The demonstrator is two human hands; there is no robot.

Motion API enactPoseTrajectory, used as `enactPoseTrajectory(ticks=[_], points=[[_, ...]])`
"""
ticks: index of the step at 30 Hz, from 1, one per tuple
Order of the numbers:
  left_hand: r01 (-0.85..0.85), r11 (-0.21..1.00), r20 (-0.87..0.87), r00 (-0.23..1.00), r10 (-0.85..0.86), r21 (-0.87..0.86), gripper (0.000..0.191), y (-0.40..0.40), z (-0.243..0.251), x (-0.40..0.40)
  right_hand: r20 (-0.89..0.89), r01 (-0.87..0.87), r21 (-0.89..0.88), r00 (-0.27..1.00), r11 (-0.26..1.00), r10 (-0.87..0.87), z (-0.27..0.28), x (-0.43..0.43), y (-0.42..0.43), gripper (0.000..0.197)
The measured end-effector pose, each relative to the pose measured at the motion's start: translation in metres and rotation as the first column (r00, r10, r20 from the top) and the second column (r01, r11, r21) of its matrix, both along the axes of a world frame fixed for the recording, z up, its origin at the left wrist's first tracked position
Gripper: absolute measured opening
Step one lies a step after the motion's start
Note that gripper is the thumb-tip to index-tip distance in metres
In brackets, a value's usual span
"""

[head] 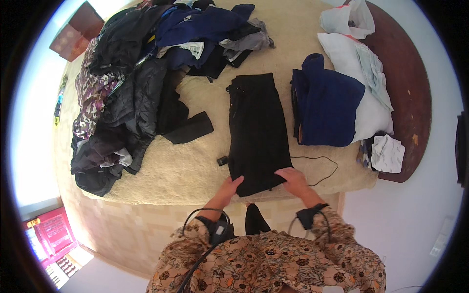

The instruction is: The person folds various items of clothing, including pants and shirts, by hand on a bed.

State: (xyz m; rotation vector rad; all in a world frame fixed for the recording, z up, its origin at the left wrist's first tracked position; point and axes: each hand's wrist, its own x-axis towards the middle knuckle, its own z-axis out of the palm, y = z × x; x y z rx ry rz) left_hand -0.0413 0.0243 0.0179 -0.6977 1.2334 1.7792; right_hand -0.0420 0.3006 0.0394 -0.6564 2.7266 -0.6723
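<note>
Black drawstring trousers (258, 128), folded lengthwise, lie flat on the bed with the waistband away from me. My left hand (231, 186) grips the near left corner of the trousers, thumb on top. At the near right corner, my right hand (292, 179) has its thumb over the cloth and its fingers mostly hidden beneath. To the right of the trousers lies a folded navy blue garment (328, 104), partly over a white pillow (370, 121). A small black device (222, 160) sits by the trousers' left edge.
A large heap of dark clothes (135, 91) covers the bed's left and far side. A thin black cable (326, 157) runs out right of the trousers. Beyond the pillow stands a dark red headboard (410, 91), with a white plastic bag (348, 20) at its far end.
</note>
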Motion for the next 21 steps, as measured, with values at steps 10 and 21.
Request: enactPoseTrajectory(ticks=[10, 21], points=[[-0.540, 0.828, -0.356, 0.751, 0.556, 0.152, 0.026, -0.040, 0.061, -0.181, -0.229, 0.000, 0.101, 0.973, 0.995, 0.023, 0.112, -0.257, -0.016, 0.040], [-0.095, 0.187, -0.210, 0.474, -0.855, -0.978, 0.077, 0.067, -0.051, -0.200, -0.392, 0.424, -0.015, 0.831, 0.906, -0.395, -0.076, -0.226, -0.062, 0.062]])
